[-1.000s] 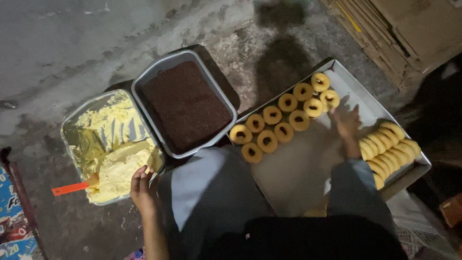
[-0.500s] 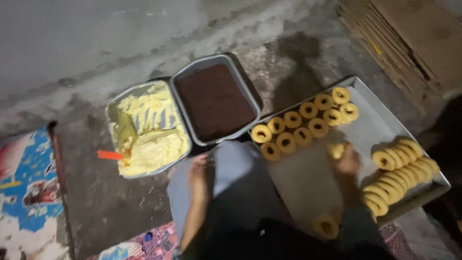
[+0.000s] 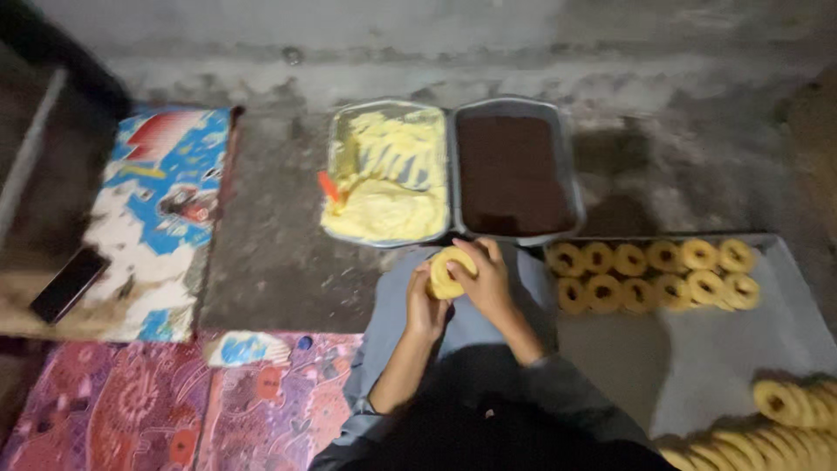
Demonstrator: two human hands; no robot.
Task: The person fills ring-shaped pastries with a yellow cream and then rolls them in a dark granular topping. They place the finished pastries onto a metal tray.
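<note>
Both hands have come together since half a second ago, when our right hand (image 3: pixel 486 283) was down at the baking tray (image 3: pixel 750 349) and our left hand (image 3: pixel 425 305) hung free. Now both sit just in front of the yellow cream tin (image 3: pixel 386 174). Fingers of both hands are curled closed around one plain ring doughnut (image 3: pixel 451 272), held up over our lap, just short of that tin's near edge. Right of the cream tin, touching it, a tin of brown sprinkles (image 3: pixel 514 174). Further right, two rows of doughnuts (image 3: pixel 654 270) on the tray. An orange-handled spreader (image 3: pixel 330 187) stands in the cream. Step in hand, we judge: doughnut picked, ready for coating. Next move likely calls for freeing one hand for the spreader.
</note>
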